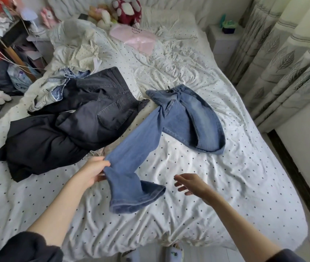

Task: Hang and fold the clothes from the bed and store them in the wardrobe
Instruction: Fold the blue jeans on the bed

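Observation:
Blue jeans (180,118) lie spread on the white dotted bed (226,186), one leg folded to the right, the other stretching toward me. My left hand (95,172) pinches that near leg just above its hem, which hangs lifted off the sheet. My right hand (190,184) hovers open to the right of the hem, fingers spread, touching nothing. Dark grey jeans (105,108) and a black garment (37,144) lie heaped to the left. A light denim piece (56,89) sits behind them.
Cream clothes (78,53), a pink garment (137,37) and plush toys (126,11) lie toward the headboard. A cluttered stand (8,35) and bags crowd the left side. A white nightstand (224,38) and curtains (282,63) flank the right.

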`<state>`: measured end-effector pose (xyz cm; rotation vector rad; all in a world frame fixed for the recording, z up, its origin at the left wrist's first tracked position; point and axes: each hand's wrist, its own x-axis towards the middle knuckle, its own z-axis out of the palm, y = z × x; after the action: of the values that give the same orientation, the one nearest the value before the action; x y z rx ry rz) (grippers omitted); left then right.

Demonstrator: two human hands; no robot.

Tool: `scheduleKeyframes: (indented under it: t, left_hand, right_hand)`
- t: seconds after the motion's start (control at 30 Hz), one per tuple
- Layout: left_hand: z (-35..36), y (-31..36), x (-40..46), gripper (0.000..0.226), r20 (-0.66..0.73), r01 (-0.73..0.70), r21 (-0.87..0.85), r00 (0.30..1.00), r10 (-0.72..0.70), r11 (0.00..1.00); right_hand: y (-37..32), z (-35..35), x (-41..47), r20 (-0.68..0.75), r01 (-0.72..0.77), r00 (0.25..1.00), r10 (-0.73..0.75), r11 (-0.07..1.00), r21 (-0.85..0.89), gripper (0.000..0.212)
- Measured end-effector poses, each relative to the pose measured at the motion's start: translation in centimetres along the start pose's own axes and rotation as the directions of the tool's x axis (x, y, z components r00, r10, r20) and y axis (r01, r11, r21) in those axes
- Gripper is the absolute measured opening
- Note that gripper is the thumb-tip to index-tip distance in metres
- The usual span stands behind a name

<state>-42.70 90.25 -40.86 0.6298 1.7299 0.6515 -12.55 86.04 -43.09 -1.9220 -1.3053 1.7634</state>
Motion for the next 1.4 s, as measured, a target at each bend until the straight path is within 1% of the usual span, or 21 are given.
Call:
scheduleKeyframes:
  t: [0.1, 0.23, 0.3, 0.37, 0.4, 0.47, 0.53, 0.57, 0.63, 0.7, 0.77, 0.83, 0.87, 0.93, 1.0, 1.07, 1.17, 1.23, 1.27, 1.33, 1.4]
  left_hand:
    - [-3.1, -2.9, 3.9, 0.023, -0.135, -0.010, 0.225, 0.990, 0.041, 0.974]
    - [-5.1, -4.9, 9.2, 0.020, -0.283, 0.004, 0.475, 0.948, 0.148, 0.880]
    - [-5.5, -5.4, 11.0, 0.031, -0.347, 0.032, 0.574, 0.914, 0.208, 0.819]
    - [-5.4, -6.0, 12.2, 0.040, -0.363, -0.013, 0.681, 0.862, 0.353, 0.732]
    - [-4.8, -6.4, 12.4, 0.040, -0.319, -0.108, 0.720, 0.825, 0.466, 0.685]
    - [-2.5, -7.5, 12.3, 0.034, -0.119, -0.368, 0.763, 0.728, 0.676, 0.531]
    - [0.4, -8.2, 11.9, 0.029, 0.102, -0.565, 0.735, 0.639, 0.762, 0.375]
    - [1.8, -8.4, 11.8, 0.030, 0.187, -0.614, 0.722, 0.617, 0.765, 0.318]
    - [4.4, -8.8, 12.8, 0.042, 0.287, -0.597, 0.772, 0.636, 0.716, 0.220]
    - [5.8, -8.5, 14.0, 0.054, 0.276, -0.481, 0.862, 0.709, 0.649, 0.159]
    - [6.4, -7.9, 14.6, 0.052, 0.231, -0.388, 0.913, 0.740, 0.632, 0.121]
    - [6.3, -6.8, 14.5, 0.044, 0.196, -0.372, 0.916, 0.738, 0.646, 0.148]
    - [6.0, -6.3, 14.3, 0.038, 0.181, -0.393, 0.898, 0.740, 0.648, 0.198]
    - [5.4, -5.2, 13.9, 0.024, 0.151, -0.476, 0.795, 0.755, 0.638, 0.375]
    - [4.8, -3.5, 13.2, 0.012, 0.175, -0.532, 0.612, 0.813, 0.556, 0.585]
    - [4.1, -1.3, 11.8, 0.005, 0.256, -0.484, 0.451, 0.875, 0.411, 0.750]
    - [2.9, 1.8, 9.5, 0.013, 0.338, -0.312, 0.095, 0.904, 0.264, 0.945]
    - [2.1, 3.3, 8.5, 0.020, 0.405, -0.168, -0.114, 0.892, 0.200, 0.979]
    - [1.8, 3.7, 8.1, 0.022, 0.428, -0.124, -0.156, 0.886, 0.180, 0.980]
    - [1.5, 3.8, 7.3, 0.023, 0.458, -0.086, -0.150, 0.877, 0.146, 0.985]
    - [1.4, 3.3, 6.6, 0.024, 0.480, -0.049, -0.137, 0.870, 0.109, 0.989]
  right_hand:
    - [0.5, 2.9, 1.9, -0.016, -0.046, 0.999, 0.045, 0.999, -0.018, 0.029]
    - [-0.1, 6.9, 6.3, -0.074, -0.048, 0.996, 0.048, 0.999, 0.003, 0.027]
    - [-1.2, 7.9, 8.7, -0.116, -0.035, 0.992, 0.040, 0.998, 0.046, 0.024]
    - [-2.5, 8.5, 11.3, -0.177, -0.010, 0.983, 0.040, 0.986, 0.165, 0.019]
    - [-3.3, 8.5, 12.6, -0.220, 0.015, 0.975, 0.036, 0.973, 0.229, 0.019]
    - [-4.8, 8.4, 15.3, -0.300, 0.061, 0.953, 0.039, 0.947, 0.316, 0.022]
    - [-6.1, 8.0, 17.4, -0.340, 0.087, 0.940, 0.039, 0.933, 0.350, 0.019]
    - [-6.7, 7.7, 18.0, -0.338, 0.092, 0.941, 0.035, 0.932, 0.352, 0.018]
    - [-7.5, 7.6, 19.4, -0.311, 0.088, 0.950, 0.033, 0.926, 0.367, 0.018]
    - [-8.2, 7.4, 20.1, -0.302, 0.091, 0.953, 0.035, 0.915, 0.393, 0.015]
    - [-8.8, 7.1, 20.4, -0.333, 0.109, 0.943, 0.026, 0.918, 0.380, 0.009]
    - [-9.4, 6.7, 20.3, -0.363, 0.145, 0.932, -0.016, 0.932, 0.331, 0.012]
    - [-9.6, 6.5, 20.1, -0.364, 0.162, 0.930, -0.040, 0.937, 0.309, 0.014]
    - [-10.0, 5.9, 19.1, -0.361, 0.194, 0.929, -0.080, 0.937, 0.290, 0.015]
    - [-10.7, 5.2, 17.8, -0.350, 0.220, 0.931, -0.104, 0.924, 0.313, 0.012]
    - [-11.1, 4.5, 16.5, -0.347, 0.223, 0.933, -0.093, 0.907, 0.358, 0.011]
    - [-11.0, 3.7, 15.0, -0.366, 0.165, 0.929, -0.058, 0.949, 0.268, 0.017]
    - [-10.3, 3.2, 14.4, -0.326, 0.087, 0.945, -0.017, 0.976, 0.201, 0.022]
    - [-10.0, 3.0, 14.2, -0.286, 0.054, 0.958, 0.001, 0.981, 0.185, 0.028]
    - [-9.4, 3.1, 14.1, -0.181, 0.010, 0.983, 0.027, 0.979, 0.203, 0.037]
    - [-9.0, 3.6, 14.2, -0.042, -0.016, 0.999, 0.030, 0.957, 0.289, 0.042]
